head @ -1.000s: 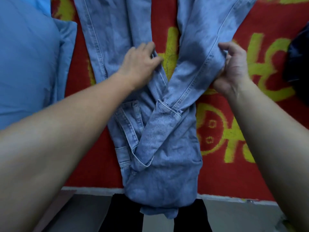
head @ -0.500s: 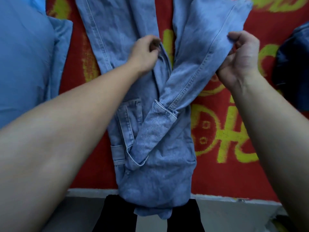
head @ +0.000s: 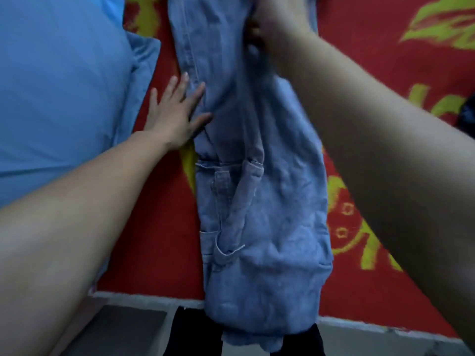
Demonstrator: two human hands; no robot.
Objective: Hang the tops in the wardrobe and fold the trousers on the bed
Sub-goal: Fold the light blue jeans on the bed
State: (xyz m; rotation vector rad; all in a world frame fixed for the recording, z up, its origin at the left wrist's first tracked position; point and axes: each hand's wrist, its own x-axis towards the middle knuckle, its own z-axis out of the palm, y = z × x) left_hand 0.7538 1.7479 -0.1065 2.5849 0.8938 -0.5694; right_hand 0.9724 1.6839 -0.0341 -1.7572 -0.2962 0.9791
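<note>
Light blue jeans [head: 259,206] lie lengthwise on the red bedcover [head: 372,60], with the waist hanging over the bed's near edge and both legs running away from me. My left hand [head: 177,109] rests flat, fingers spread, on the left edge of the left leg. My right hand [head: 277,21] is at the top edge of the view over the right leg. Its fingers are cut off, and its thumb side digs into the denim it holds. The right leg now lies on top of the left one.
A blue pillow [head: 64,86] fills the left side, close to my left hand. A dark garment [head: 469,114] shows at the right edge. The bed's white near edge [head: 144,296] runs across the bottom, with grey floor and my dark trouser legs [head: 192,335] below.
My right hand has carried the right leg leftward over the left leg. My left hand let go of the denim and moved left, flattening on the jeans' left edge.
</note>
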